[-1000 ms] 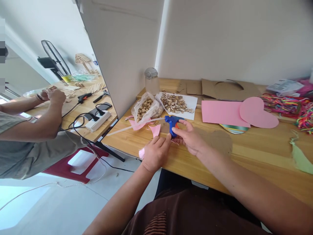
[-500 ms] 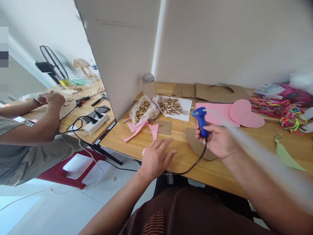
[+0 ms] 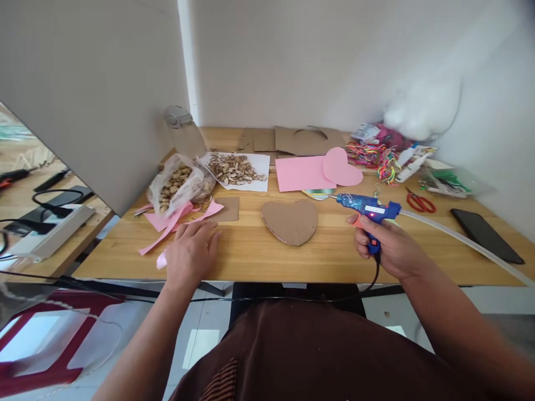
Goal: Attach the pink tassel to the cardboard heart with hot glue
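Observation:
In the head view my right hand (image 3: 388,245) grips the handle of a blue glue gun (image 3: 359,203). Its nozzle points left, its red light is lit, and a long clear glue stick (image 3: 455,231) sticks out of the back. My left hand (image 3: 192,250) lies palm down at the table's front left, fingers stretched out over the edge of some pink paper strips (image 3: 171,228); nothing shows in it. Between both hands a heart-shaped piece of cardboard (image 3: 290,223) lies flat. Behind it is a pink paper sheet (image 3: 295,174) with a pink paper heart (image 3: 345,167) overlapping its right end.
A bag of pistachio-like nuts (image 3: 175,186), a white sheet with loose shells (image 3: 238,170) and a lidded bottle (image 3: 184,131) stand back left. Coloured cords (image 3: 376,159), red-handled scissors (image 3: 420,201) and a black phone (image 3: 485,235) lie right. The gun's black cable (image 3: 267,298) runs along the front edge.
My view has swung right, and the co-worker is out of sight. The glue gun has turned from pointing away to pointing left. My left hand has come down by the pink strips.

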The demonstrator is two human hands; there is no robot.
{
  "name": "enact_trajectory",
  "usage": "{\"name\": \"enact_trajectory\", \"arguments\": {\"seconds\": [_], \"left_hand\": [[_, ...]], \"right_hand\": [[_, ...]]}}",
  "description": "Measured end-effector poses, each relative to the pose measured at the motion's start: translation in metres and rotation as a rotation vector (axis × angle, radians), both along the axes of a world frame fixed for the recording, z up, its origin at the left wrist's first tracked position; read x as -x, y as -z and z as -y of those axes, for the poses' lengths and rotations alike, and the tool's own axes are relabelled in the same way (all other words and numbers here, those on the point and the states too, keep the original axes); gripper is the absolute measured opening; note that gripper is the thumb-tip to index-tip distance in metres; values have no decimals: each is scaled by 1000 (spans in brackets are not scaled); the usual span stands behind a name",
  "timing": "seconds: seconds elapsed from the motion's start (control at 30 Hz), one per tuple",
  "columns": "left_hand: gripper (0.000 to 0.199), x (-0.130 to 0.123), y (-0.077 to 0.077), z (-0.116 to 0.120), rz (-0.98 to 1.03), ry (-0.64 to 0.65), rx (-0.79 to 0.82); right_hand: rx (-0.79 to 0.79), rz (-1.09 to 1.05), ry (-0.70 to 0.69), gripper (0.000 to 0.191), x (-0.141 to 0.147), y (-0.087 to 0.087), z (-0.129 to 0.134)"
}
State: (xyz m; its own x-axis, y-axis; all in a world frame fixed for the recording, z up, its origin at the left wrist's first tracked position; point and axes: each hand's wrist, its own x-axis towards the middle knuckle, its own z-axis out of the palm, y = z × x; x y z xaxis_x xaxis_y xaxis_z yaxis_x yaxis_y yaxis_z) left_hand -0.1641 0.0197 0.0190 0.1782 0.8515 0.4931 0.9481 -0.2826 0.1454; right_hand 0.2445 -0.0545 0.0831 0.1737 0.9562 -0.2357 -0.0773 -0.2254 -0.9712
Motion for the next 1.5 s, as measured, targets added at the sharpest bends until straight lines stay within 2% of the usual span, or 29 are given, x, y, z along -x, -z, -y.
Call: {"name": "enact_trajectory", "arguments": {"seconds": [0.1,0.23,0.33,0.4,0.47,0.6,0.73,0.8,1.0,1.3,1.5], "left_hand": [[39,0,2,-5,-69,13,64],[46,9,5,-19,-122,-57,160],[42,7,4,-20,-72,-39,24],[32,-4,3,-13,-9,57,-119],[18,-22,2,-2,63,229,-198],[9,-62,-1,17,147,502,-157],[11,-94,1,26,189,670,-71],[16,-105,4,28,197,714,-46],[29,-120,12,28,136,698,28],[27,-118,13,31,135,662,33],[25,-118,13,31,142,664,19]], "right_hand": [[-18,22,-40,44,1,4,3],[-52,43,-100,49,10,4,5],[-65,50,-105,50,14,6,6],[-71,35,-113,47,14,9,7],[-64,15,-124,45,14,11,7],[-59,23,-135,44,14,12,7],[-56,101,-140,49,14,10,8],[-41,151,-147,52,13,8,10],[4,316,-223,50,8,1,16],[64,392,-323,50,17,1,16],[101,523,-386,54,26,-2,23]]}}
